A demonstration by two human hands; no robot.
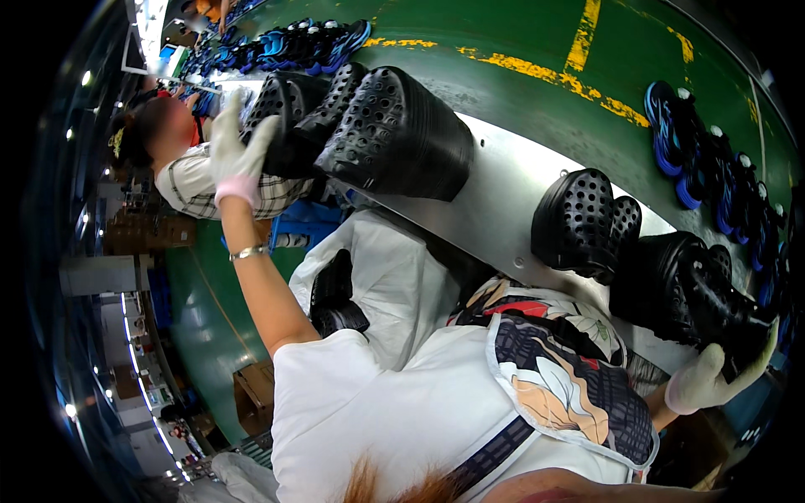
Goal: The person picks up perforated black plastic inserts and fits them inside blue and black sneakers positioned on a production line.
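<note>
Head view shows me the glossy black shoe [713,289] over the near right end of a metal bench [503,176], tilted, with its low end down at my right hand [725,373]. The gloved thumb and fingers lie on either side of that end; I cannot tell from here how firmly they press. For a sure hold, I judge the fingers should wrap well under the shoe, with the wrist kept loose, because smooth glove on shiny surface could slip. A dark thick-soled shoe [654,285] sits close against it, so a lift clear of that neighbour before any sideways pull seems wise.

Next along stands a pair of black clogs [579,222], then a big holed clog [394,134] at the far end. Beside it, my left hand [239,159] is spread, fingers apart and gripping nothing; whether its thumb touches the black clogs [285,101] there, I cannot tell. With my arms this wide, I would watch one side at a time.

Below the bench, white sheeting [381,251] has black footwear [331,281] against it. Beyond are a co-worker [189,180] and rows of blue-and-black shoes [671,142].
</note>
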